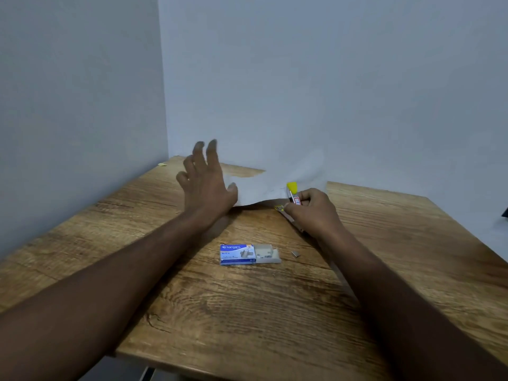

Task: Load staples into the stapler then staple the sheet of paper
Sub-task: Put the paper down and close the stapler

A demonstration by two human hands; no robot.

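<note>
The left hand is spread over the paper at the far edge of the table; the right hand grips the half-hidden stapler.

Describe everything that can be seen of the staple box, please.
The staple box looks like cardboard, its blue and white sleeve printed "kangaro". Its pale inner tray is slid out to the right, showing grey staples. It lies flat on the wooden table, touched by nothing else. A staple strip lies apart, to its right.

Staple box sits between both hands.
</note>
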